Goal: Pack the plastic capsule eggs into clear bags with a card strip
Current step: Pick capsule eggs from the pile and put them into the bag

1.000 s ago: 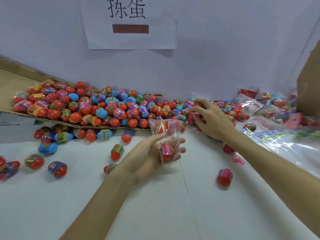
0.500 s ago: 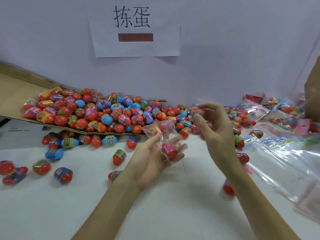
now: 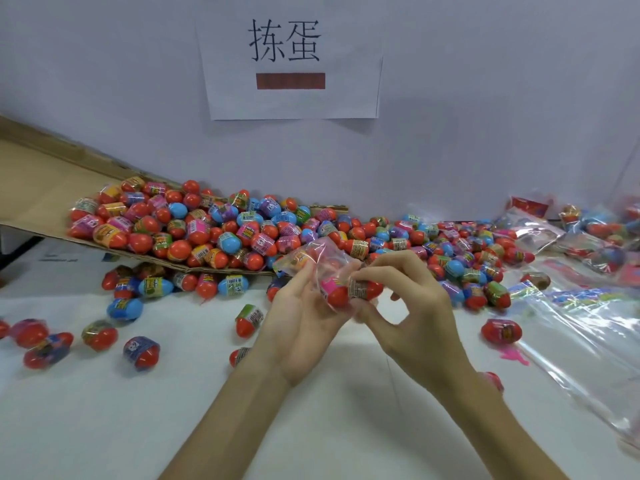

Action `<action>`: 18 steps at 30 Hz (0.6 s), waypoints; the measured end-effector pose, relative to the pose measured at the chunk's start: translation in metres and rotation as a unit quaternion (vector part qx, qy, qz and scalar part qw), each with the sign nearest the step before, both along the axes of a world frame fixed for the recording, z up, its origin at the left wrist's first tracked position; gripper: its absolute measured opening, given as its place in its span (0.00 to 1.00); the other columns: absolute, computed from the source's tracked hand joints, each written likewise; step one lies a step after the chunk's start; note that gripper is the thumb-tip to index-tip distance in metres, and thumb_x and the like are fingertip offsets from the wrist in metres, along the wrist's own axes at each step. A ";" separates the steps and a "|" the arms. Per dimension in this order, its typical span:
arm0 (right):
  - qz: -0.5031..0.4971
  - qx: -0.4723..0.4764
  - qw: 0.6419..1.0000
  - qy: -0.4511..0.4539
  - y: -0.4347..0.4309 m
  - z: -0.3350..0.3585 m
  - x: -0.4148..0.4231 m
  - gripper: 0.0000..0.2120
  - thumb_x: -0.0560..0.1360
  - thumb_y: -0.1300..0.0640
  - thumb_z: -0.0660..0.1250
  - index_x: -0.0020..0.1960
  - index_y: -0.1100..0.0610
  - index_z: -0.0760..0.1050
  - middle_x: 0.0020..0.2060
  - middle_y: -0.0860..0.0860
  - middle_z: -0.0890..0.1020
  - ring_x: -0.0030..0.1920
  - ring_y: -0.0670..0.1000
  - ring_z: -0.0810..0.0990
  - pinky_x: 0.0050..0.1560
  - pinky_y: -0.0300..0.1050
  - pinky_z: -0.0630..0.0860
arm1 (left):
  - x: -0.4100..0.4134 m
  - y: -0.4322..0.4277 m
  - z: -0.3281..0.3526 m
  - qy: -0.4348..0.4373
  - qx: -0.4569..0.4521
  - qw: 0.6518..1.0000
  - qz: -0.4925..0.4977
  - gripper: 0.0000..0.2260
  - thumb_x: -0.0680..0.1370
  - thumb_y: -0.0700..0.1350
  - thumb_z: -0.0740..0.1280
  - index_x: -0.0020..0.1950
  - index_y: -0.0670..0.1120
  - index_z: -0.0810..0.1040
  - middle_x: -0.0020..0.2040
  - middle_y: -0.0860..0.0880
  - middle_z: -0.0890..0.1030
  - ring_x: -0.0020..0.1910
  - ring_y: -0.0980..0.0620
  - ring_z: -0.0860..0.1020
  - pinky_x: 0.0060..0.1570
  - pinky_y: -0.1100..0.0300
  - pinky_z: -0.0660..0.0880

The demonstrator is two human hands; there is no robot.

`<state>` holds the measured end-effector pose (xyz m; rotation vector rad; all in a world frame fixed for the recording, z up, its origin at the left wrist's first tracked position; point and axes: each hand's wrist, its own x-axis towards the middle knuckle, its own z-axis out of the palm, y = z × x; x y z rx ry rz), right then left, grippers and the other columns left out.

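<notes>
At the middle of the head view, a small clear bag is held by the left hand, whose thumb and fingers are curled round its lower part; its crumpled mouth is hard to trace against the pile behind. One pink-banded egg is seen low inside the bag, and a yellowish shape above it cannot be made out. A second egg, red with a brown printed band, is pinched between thumb and forefinger of the right hand against the bag's side; whether it is already within the film cannot be told. Print on the egg bands is too small to be read. On the wall, a paper sign is marked 拣蛋 above a dark red bar. Loose eggs are heaped on a cardboard sheet, which is cut off at the left edge. At the right, empty clear bags and filled bags are blurred, their coloured print smeared. One egg is half hidden behind the left wrist.
</notes>
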<state>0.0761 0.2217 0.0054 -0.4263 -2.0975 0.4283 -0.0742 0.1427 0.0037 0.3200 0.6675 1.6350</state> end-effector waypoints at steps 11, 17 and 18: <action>-0.039 -0.009 0.999 0.001 0.001 -0.007 -0.003 0.14 0.72 0.66 0.77 0.55 0.55 0.85 0.49 0.48 0.76 0.49 0.40 0.76 0.47 0.28 0.73 | 0.014 0.000 0.000 0.020 0.002 1.000 -0.012 0.21 0.87 0.49 0.56 0.72 0.35 0.74 0.69 0.36 0.79 0.68 0.41 0.79 0.75 0.47 0.69; -0.082 0.011 0.997 0.000 0.000 -0.007 -0.003 0.13 0.71 0.65 0.78 0.53 0.54 0.84 0.47 0.45 0.82 0.47 0.47 0.78 0.47 0.53 0.79 | 0.012 -0.001 0.000 0.026 0.004 1.000 -0.014 0.21 0.87 0.49 0.57 0.71 0.37 0.75 0.67 0.37 0.81 0.65 0.40 0.82 0.62 0.49 0.80; -0.099 0.015 0.995 0.001 0.000 -0.007 -0.003 0.12 0.70 0.64 0.79 0.51 0.54 0.82 0.46 0.44 0.81 0.47 0.47 0.77 0.47 0.53 0.78 | 0.014 0.000 -0.001 0.032 0.002 0.999 -0.019 0.20 0.87 0.49 0.57 0.71 0.37 0.75 0.67 0.37 0.81 0.66 0.38 0.80 0.64 0.48 0.79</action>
